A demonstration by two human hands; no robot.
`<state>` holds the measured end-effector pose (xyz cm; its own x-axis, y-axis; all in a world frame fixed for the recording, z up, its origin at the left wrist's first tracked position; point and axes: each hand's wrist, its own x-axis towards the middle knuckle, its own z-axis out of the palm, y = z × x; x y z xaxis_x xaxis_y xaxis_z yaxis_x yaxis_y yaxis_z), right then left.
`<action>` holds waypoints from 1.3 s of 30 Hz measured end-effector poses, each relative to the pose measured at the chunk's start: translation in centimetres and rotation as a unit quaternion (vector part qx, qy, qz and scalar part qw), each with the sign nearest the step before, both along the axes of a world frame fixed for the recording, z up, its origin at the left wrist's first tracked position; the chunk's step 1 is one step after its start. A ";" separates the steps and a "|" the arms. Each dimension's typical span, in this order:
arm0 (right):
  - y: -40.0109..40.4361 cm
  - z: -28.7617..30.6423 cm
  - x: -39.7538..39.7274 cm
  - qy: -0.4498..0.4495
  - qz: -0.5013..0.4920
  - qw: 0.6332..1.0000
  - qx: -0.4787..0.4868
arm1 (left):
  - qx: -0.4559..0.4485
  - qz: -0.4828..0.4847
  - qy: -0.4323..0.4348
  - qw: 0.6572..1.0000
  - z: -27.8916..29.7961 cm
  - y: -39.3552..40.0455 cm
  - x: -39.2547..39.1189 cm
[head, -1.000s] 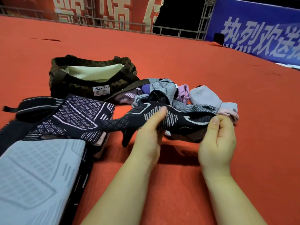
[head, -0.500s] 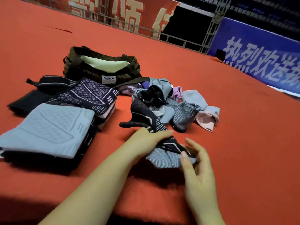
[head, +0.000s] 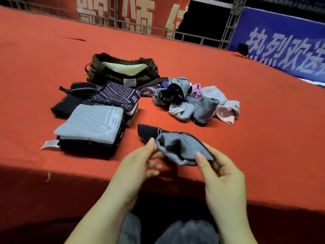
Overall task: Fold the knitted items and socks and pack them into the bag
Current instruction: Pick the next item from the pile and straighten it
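Note:
A black and grey striped sock (head: 177,147) lies near the front of the red table, its dark toe pointing left. My left hand (head: 140,164) pinches the sock's left cuff edge. My right hand (head: 221,175) pinches its right side with thumb and fingers. A dark olive bag (head: 123,71) labelled FASHION stands open at the back, pale lining showing. Left of the sock sits a stack of folded knitted items (head: 95,124), a light grey one on top. A heap of loose socks (head: 193,101) in grey, black, pink and lilac lies to the right of the bag.
The red cloth-covered table (head: 263,138) stretches wide to the right and back. A metal railing (head: 193,37) and red and blue banners stand beyond its far edge. My knees (head: 175,231) show below the table's front edge.
The sock has been pulled away from the heap toward the front edge. Both hands moved back with it, now holding it at its striped cuff. The view has shifted back and down.

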<state>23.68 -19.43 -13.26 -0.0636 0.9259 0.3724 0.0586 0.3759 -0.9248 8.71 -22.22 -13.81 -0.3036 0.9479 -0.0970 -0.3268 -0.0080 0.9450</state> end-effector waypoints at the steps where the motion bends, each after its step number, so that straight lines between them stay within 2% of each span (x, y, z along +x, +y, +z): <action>1: 0.1 -0.3 0.3 -0.019 -0.030 0.999 0.016 | 0.000 0.022 0.010 1.000 0.3 -0.4 -0.2; 4: -0.5 -0.4 0.3 -0.077 -0.084 0.993 0.042 | 0.015 0.011 0.046 0.999 0.8 -1.2 -0.4; 6: -0.9 -0.1 0.1 -0.085 -0.096 0.991 0.044 | 0.009 -0.045 0.026 0.999 0.9 -1.5 -0.1; 11: -1.0 1.2 -0.3 -0.069 -0.084 0.993 0.037 | -0.070 -0.153 0.111 0.980 0.5 -2.1 -0.7; 13: -0.8 1.5 -0.3 -0.081 -0.096 0.992 0.032 | -0.083 -0.182 0.115 0.973 0.5 -2.3 -0.9; 17: -0.2 2.3 -0.1 -0.144 -0.129 0.980 0.038 | -0.054 -0.230 0.138 0.962 1.7 -2.6 -0.8; 21: 0.3 4.2 -0.1 -0.189 -0.150 0.968 0.068 | -0.008 -0.226 0.145 0.963 3.8 -2.3 -0.3; 25: 1.0 6.5 -0.1 -0.248 -0.150 0.954 0.076 | -0.015 -0.217 0.173 0.961 5.9 -1.5 0.6; 29: 1.8 9.6 0.9 -0.318 -0.113 0.941 0.024 | -0.006 -0.136 0.180 0.974 8.2 -0.4 -0.2; 31: 1.9 11.0 1.4 -0.320 -0.087 0.943 -0.006 | 0.007 -0.106 0.214 0.971 9.5 -0.1 -0.8; 33: 1.7 12.1 1.7 -0.332 -0.065 0.941 -0.013 | 0.020 -0.086 0.282 0.955 10.7 0.1 -1.3; 35: 1.4 12.8 1.8 -0.368 -0.058 0.928 -0.009 | 0.035 -0.041 0.389 0.920 11.7 0.4 -1.8; 39: 1.3 13.0 1.4 -0.398 -0.085 0.913 0.002 | 0.041 0.073 0.609 0.789 13.4 0.6 -2.1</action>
<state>25.05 -18.17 -0.26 -0.1721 0.9463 0.2737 0.7701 0.3025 -0.5617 6.58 -21.57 -0.38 -0.2315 0.8821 0.4103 0.8334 -0.0378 0.5514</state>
